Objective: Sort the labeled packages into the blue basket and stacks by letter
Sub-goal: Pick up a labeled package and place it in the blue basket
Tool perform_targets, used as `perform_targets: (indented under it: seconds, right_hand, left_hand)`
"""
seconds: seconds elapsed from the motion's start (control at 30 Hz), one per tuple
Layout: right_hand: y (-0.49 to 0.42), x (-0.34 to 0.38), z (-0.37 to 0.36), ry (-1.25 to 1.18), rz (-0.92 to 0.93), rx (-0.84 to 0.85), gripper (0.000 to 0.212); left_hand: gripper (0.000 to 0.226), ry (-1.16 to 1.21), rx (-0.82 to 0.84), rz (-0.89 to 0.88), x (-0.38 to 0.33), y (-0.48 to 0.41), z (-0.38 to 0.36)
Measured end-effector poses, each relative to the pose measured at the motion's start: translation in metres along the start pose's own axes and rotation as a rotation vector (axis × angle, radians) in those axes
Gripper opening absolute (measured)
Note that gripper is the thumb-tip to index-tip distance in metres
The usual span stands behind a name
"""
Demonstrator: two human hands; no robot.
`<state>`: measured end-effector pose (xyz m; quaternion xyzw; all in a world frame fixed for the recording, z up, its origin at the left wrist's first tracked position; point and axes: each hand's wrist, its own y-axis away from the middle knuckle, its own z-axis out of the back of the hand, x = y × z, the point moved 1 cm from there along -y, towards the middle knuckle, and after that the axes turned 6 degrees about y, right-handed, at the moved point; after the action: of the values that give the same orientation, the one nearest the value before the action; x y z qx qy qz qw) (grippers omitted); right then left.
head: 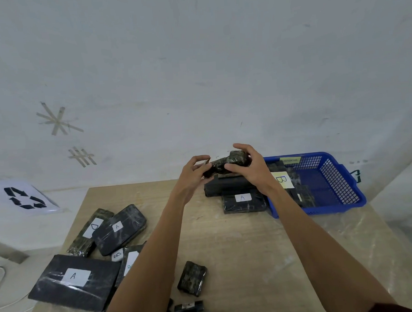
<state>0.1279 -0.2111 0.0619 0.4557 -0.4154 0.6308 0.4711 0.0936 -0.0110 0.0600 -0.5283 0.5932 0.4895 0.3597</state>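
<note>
Dark wrapped small packages (191, 309) lie nearest on the wooden table (228, 238), with one small package (192, 278) alone behind them. At the left lies a big flat package (74, 283) with label A. Farther, a stack (244, 202) with an A label stands just beside the blue basket (340, 189), in which a B package (283, 179) lies. Above the stack both hands grip one held package (224, 165): the left hand (194, 178) at its left end, the right hand (251, 170) over its right end.

Blue mesh basket (340, 184), black wrapped packages (75, 282) with white lettered labels (242, 197), pale wood-grain table (241, 249).
</note>
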Motion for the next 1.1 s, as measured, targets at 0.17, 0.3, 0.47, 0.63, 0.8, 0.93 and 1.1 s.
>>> perform_targets:
  seconds: [0.17, 0.3, 0.47, 0.63, 0.8, 0.93, 1.1]
  right_hand:
    - [0.000, 0.009, -0.008, -0.008, 0.004, -0.006, 0.073]
    - [0.003, 0.016, -0.011, -0.042, 0.034, 0.054, 0.064]
    - [0.010, 0.022, -0.014, -0.282, -0.080, 0.221, 0.049]
    - [0.011, 0.023, -0.014, -0.488, -0.169, 0.272, 0.035]
    - [0.012, 0.022, -0.012, -0.433, -0.153, 0.263, 0.041]
    - [0.011, 0.026, -0.009, -0.407, -0.128, 0.282, 0.040]
    - [0.012, 0.026, -0.011, -0.411, -0.134, 0.235, 0.040]
  left_hand:
    - [0.030, -0.021, 0.005, 0.048, 0.000, 0.001, -0.003]
    - [0.025, -0.005, 0.016, 0.071, 0.001, 0.001, -0.008]
    - [0.030, -0.048, 0.062, 0.048, 0.006, -0.001, -0.015]
    - [0.036, -0.032, 0.101, 0.039, 0.011, 0.001, -0.017]
    - [0.041, -0.047, 0.142, 0.061, 0.017, 0.005, -0.015]
    - [0.039, -0.012, 0.173, 0.063, 0.019, 0.010, -0.017]
    - [0.041, -0.030, 0.178, 0.052, 0.017, 0.008, -0.019]
